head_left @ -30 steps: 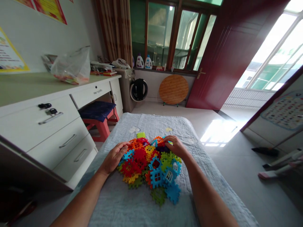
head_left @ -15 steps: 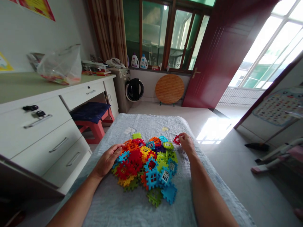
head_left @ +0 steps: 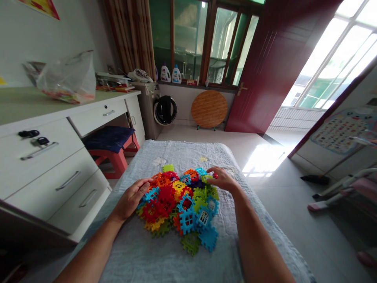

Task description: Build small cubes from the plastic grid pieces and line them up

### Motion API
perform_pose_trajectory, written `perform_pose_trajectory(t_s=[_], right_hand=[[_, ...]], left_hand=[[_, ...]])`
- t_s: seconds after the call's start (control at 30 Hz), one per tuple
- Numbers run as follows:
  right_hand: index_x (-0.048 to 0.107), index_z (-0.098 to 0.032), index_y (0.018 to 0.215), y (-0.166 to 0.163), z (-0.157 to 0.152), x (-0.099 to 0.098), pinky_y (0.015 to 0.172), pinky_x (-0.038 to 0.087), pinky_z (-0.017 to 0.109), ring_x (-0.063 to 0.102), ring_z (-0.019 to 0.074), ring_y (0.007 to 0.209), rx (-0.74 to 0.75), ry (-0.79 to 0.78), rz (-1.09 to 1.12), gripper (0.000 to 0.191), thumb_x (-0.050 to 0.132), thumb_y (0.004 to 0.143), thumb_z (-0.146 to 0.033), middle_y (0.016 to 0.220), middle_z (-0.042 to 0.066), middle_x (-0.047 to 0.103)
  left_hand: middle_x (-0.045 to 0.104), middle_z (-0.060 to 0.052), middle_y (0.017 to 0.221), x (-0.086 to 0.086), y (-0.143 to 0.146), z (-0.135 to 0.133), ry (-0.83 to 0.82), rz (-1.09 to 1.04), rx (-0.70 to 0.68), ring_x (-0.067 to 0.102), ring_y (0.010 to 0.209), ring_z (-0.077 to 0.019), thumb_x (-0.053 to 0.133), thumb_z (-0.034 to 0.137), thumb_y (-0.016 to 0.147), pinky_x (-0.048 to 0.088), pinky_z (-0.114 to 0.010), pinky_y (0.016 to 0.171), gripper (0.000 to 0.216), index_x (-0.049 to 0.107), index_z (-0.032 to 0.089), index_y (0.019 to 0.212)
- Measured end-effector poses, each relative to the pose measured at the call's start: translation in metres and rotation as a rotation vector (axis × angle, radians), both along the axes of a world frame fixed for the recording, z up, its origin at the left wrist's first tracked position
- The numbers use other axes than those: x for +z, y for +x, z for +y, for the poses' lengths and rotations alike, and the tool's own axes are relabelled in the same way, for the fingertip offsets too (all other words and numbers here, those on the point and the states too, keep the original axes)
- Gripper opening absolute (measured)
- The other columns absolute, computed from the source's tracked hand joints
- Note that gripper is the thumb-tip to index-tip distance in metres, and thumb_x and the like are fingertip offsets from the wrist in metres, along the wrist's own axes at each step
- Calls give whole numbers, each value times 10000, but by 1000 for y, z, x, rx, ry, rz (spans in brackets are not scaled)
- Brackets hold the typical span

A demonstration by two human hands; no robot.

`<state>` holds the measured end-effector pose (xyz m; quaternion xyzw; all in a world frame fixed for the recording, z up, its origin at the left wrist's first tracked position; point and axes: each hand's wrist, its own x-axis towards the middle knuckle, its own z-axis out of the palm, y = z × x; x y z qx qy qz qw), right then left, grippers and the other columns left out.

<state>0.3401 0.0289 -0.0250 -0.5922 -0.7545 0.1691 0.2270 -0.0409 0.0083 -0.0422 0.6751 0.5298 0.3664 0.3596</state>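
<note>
A heap of colourful plastic interlocking blocks (head_left: 166,198) with toothed edges lies on the cloth-covered table, several of them with window grilles. My left hand (head_left: 132,198) rests at the heap's left edge, fingers stretched out and holding nothing, beside a blue window block (head_left: 152,194). At the heap's far right, my right hand (head_left: 224,181) has its thumb and forefinger apart around a lime-green window block (head_left: 207,179); whether they touch it is unclear. Behind those fingers a red block (head_left: 215,175) shows only in part. A flat blue block (head_left: 209,238) lies at the near edge.
A pale blue cloth (head_left: 188,151) covers the table. To the left stand a white desk (head_left: 70,181) with drawers and a red stool (head_left: 118,161) with a dark cushion. A round wooden board (head_left: 209,109) leans on the far wall near a dark red door (head_left: 259,70).
My right hand has let go of the red block and moved left to the lime-green window block. My left hand stays at the heap's left edge. The view has shifted slightly.
</note>
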Motion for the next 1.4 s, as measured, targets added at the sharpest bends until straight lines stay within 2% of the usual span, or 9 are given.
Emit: perform_pose_trajectory(t_s=[0.17, 0.3, 0.47, 0.57, 0.8, 0.93, 1.0, 1.2, 1.4], right_hand=[[639, -205, 1053, -10, -6, 4, 842, 427, 325, 570, 199, 914, 81, -82, -42, 371, 646, 683, -225, 1013, 44, 645], [628, -212, 1066, -13, -4, 7, 816, 446, 310, 588, 187, 904, 111, -126, 110, 363, 634, 709, -274, 1031, 42, 651], [639, -214, 1050, -1, -1, -3, 854, 399, 356, 545, 238, 986, -295, 44, -34, 322, 576, 735, -241, 1077, 82, 620], [637, -224, 1056, 9, 0, -17, 825, 379, 374, 513, 282, 1006, -417, 7, -186, 365, 619, 692, -241, 1073, 100, 601], [632, -206, 1025, 2, 4, -13, 803, 408, 339, 536, 217, 894, -361, 160, -45, 365, 657, 667, -269, 968, 77, 604], [606, -197, 1081, -22, 3, 5, 741, 457, 294, 591, 172, 841, -42, 106, 268, 385, 640, 726, -342, 979, 60, 650], [619, -191, 1062, -29, 1, 9, 736, 469, 291, 605, 169, 851, -1, 72, 349, 332, 593, 773, -353, 973, 61, 666], [663, -223, 1016, -26, -3, 2, 923, 411, 377, 581, 226, 1019, 1, 33, 93, 330, 654, 686, -205, 1059, 44, 677], [691, -196, 846, -27, 1, -3, 752, 450, 291, 613, 176, 774, 35, -8, 151, 159, 580, 762, -271, 834, 22, 702]], left_hand=[[639, -65, 1192, 0, 0, 0, -9, -5, -16, 548, 1142, -257, 414, 590, 846, 364, -371, 1037, 525, 596, 189, 1133], [643, -66, 1186, 0, 0, 1, 3, -7, -14, 549, 1146, -263, 424, 593, 836, 378, -367, 1029, 536, 608, 180, 1124], [640, -68, 1193, -1, 0, 1, 11, -15, -14, 538, 1163, -257, 430, 581, 840, 367, -359, 1038, 520, 609, 182, 1122], [632, -67, 1209, -1, -1, 1, 2, -21, -16, 532, 1170, -249, 431, 579, 842, 364, -354, 1039, 515, 603, 187, 1126], [643, -66, 1188, 1, 1, 0, 5, -19, -13, 542, 1159, -253, 423, 594, 842, 377, -352, 1027, 527, 610, 185, 1117], [658, -54, 1163, 1, 1, 0, 18, -5, 0, 563, 1129, -251, 429, 595, 834, 403, -334, 999, 526, 622, 186, 1104], [652, -59, 1173, 1, 1, -1, 12, -9, -3, 556, 1136, -251, 424, 591, 839, 387, -338, 1012, 525, 616, 184, 1109], [635, -66, 1195, 2, 1, -1, -18, -22, -18, 530, 1162, -260, 423, 598, 839, 345, -361, 1045, 524, 600, 189, 1114], [644, -77, 1173, 4, 2, -1, -14, -17, -11, 542, 1143, -265, 421, 605, 835, 355, -374, 1041, 539, 601, 180, 1114]])
